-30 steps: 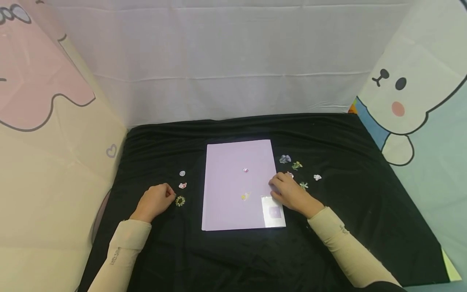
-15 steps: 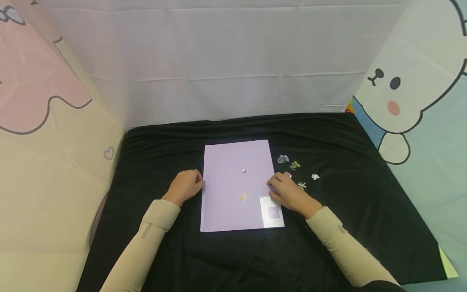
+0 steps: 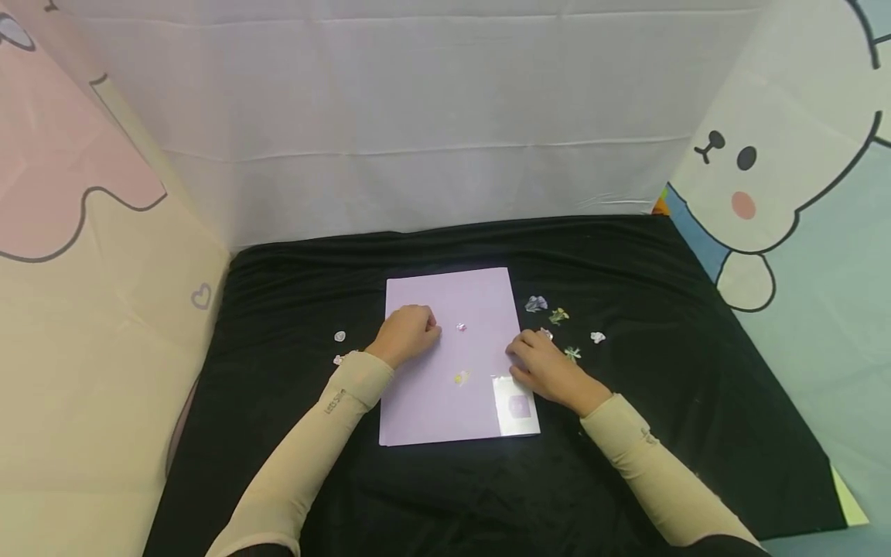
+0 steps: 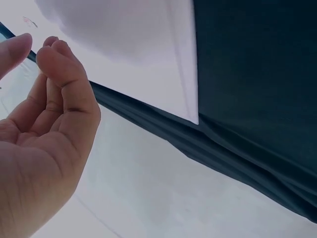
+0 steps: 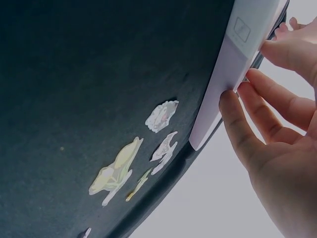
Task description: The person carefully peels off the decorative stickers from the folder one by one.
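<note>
A pale lilac book or folder [image 3: 445, 402] lies flat on the black cloth, with a pink sticker [image 3: 461, 327] and a yellow flower sticker [image 3: 462, 377] on its cover. My left hand [image 3: 407, 334] is over the upper left of the cover, close to the pink sticker. In the left wrist view its fingers [image 4: 74, 94] bend loosely, thumb apart, and nothing shows between them. My right hand [image 3: 550, 370] rests at the book's right edge, its relaxed fingers [image 5: 237, 119] touching the edge in the right wrist view.
Right of the book lie several flower stickers, among them a blue one [image 3: 536, 304], a yellow one [image 3: 558, 316] and a white one [image 3: 598, 337]. At left are a round white sticker [image 3: 339, 336] and a pinkish one [image 3: 338, 360], partly behind my sleeve. A white curtain [image 3: 445, 116] hangs behind.
My left hand has moved right from beside the left-hand stickers to over the cover. Its sleeve now hides the wreath sticker's place. The right hand has stayed at the book's edge.
</note>
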Demonstrator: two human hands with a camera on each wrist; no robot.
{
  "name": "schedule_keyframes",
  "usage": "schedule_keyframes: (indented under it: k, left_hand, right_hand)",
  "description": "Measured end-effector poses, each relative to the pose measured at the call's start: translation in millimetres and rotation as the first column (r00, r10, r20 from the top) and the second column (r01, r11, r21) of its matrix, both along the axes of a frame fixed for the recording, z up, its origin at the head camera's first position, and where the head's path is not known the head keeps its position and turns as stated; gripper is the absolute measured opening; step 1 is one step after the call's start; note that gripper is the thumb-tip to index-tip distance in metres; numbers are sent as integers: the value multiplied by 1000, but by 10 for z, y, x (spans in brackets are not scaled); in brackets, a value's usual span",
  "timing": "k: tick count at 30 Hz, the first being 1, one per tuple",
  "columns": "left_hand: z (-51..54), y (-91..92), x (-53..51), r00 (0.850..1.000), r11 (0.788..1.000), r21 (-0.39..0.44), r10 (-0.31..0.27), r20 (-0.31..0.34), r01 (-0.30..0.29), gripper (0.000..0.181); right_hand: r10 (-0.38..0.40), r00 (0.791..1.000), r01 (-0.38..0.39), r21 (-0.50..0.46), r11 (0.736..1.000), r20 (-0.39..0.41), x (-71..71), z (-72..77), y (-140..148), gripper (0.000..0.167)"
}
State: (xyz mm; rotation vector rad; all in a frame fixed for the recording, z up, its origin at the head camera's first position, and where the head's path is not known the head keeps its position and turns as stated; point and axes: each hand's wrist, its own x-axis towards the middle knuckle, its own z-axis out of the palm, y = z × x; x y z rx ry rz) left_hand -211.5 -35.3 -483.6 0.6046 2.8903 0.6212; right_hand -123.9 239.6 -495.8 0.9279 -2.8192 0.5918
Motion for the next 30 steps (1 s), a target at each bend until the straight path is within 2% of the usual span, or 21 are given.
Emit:
schedule_keyframes:
  k: [4, 9, 18, 25, 30]
  left_hand:
    - [-15, 152, -58, 999, 999, -4, -42, -28, 42, 14]
    - [-24, 288, -77, 997, 997, -20, -75, -34, 74, 16]
    - [-40, 377, -81, 998, 995, -72, -65, -26, 63, 20]
    - [-52, 376, -89, 998, 997, -41, -59, -22, 58, 18]
    - [-73, 374, -104, 999, 999, -9, -42, 18, 43, 17]
  right_hand:
    - [-6, 1000, 6, -1, 1000, -7, 1, 0, 5, 25]
    - [-13, 1000, 13, 9, 1000, 5, 10, 12, -8, 24]
    - [-19, 1000, 19, 21, 1000, -13, 18, 28, -29, 24]
    - [-24, 1000, 24, 19, 1000, -4, 12, 31, -28, 24]
    - [-23, 1000, 23, 8, 1000, -3, 11, 12, -24, 24]
